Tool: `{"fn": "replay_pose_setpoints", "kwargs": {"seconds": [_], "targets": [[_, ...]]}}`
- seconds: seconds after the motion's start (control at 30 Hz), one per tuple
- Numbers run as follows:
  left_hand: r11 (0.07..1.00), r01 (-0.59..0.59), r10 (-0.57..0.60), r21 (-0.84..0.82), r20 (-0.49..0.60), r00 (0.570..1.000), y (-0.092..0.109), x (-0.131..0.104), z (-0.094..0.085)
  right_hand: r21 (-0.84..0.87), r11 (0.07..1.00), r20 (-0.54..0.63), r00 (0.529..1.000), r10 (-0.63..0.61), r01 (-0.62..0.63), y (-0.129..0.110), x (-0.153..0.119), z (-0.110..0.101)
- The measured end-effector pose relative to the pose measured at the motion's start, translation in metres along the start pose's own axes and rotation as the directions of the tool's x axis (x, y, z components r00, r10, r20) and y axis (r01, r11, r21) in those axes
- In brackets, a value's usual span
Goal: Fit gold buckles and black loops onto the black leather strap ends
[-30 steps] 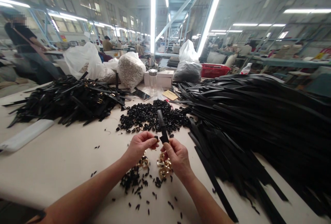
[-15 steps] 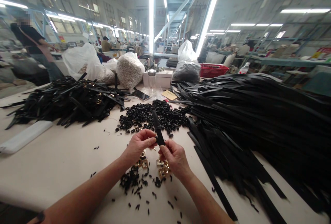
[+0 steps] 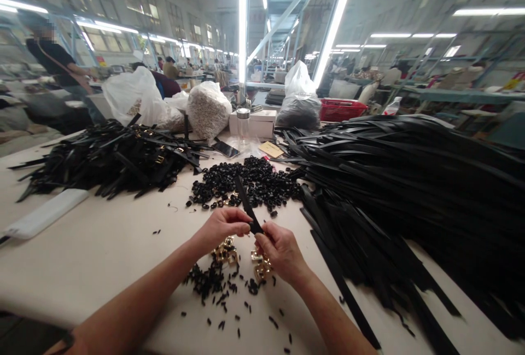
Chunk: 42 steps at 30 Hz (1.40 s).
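Note:
My right hand (image 3: pixel 280 250) grips the near end of a short black strap (image 3: pixel 243 200) that points up and away over the table. My left hand (image 3: pixel 221 227) pinches at the same end of the strap, fingertips against it; whether a small black loop sits between them is too small to tell. Below both hands lie several gold buckles (image 3: pixel 225 251) and scattered small black bits (image 3: pixel 213 284). Just beyond the hands is a heap of black loops (image 3: pixel 241 180).
A big pile of long black straps (image 3: pixel 410 191) fills the right side. A pile of finished straps with buckles (image 3: pixel 106 158) lies at the left, a white flat object (image 3: pixel 45 213) near it. Plastic bags (image 3: pixel 207 109), a white box (image 3: pixel 258 122) and a jar stand behind. A person (image 3: pixel 53 65) stands far left.
The strap's far end has tilted to the left, and both hands have closed together at its near end. The person at the far left has shifted slightly right.

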<state>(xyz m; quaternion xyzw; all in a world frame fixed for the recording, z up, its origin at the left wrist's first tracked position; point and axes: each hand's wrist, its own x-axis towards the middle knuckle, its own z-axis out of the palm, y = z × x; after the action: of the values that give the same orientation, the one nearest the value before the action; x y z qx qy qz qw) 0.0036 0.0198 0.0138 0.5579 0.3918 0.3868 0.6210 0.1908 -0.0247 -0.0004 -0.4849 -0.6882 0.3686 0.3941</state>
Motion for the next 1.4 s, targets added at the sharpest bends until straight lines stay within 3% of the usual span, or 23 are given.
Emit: {"fn": "replay_pose_setpoints", "kwargs": {"seconds": [0.2,0.37,0.43,0.53,0.6,0.67,0.87,1.03,1.4], "targets": [[0.980,0.152,-0.139,-0.131,0.104,0.985,-0.005,-0.001,-0.002,-0.060,0.998,0.079,0.997,-0.026,0.031,-0.002,0.001,-0.006],[0.931,0.319,-0.276,-0.179,0.227,0.934,-0.004,-0.003,-0.003,-0.061,0.997,0.119,0.992,-0.047,0.054,-0.007,0.000,-0.007],[0.948,0.284,-0.251,-0.147,0.208,0.946,-0.004,-0.003,-0.001,-0.064,0.996,0.105,0.993,-0.052,0.059,-0.008,0.000,-0.007],[0.986,0.101,-0.096,-0.131,0.039,0.995,-0.005,-0.002,0.004,-0.027,0.998,0.067,0.997,-0.046,0.048,-0.007,0.000,-0.007],[0.993,0.008,-0.015,-0.118,-0.063,0.998,-0.005,-0.002,0.008,0.038,0.999,0.050,0.999,-0.015,0.013,-0.005,0.001,-0.005],[0.996,-0.014,0.006,-0.083,-0.100,0.995,-0.005,-0.002,0.011,0.108,0.994,0.043,0.999,0.025,-0.029,-0.002,0.001,-0.001],[1.000,-0.014,0.016,0.027,-0.083,0.996,-0.007,-0.005,0.014,0.225,0.969,0.032,0.995,0.093,-0.098,0.006,0.002,0.009],[0.993,-0.082,0.089,0.089,-0.072,0.993,-0.013,-0.002,0.012,0.441,0.877,0.078,0.981,0.176,-0.192,0.010,0.005,0.014],[0.968,-0.133,0.156,0.215,-0.092,0.983,-0.018,-0.003,0.017,0.443,0.880,0.095,0.985,0.144,-0.171,0.002,0.004,0.013]]}}
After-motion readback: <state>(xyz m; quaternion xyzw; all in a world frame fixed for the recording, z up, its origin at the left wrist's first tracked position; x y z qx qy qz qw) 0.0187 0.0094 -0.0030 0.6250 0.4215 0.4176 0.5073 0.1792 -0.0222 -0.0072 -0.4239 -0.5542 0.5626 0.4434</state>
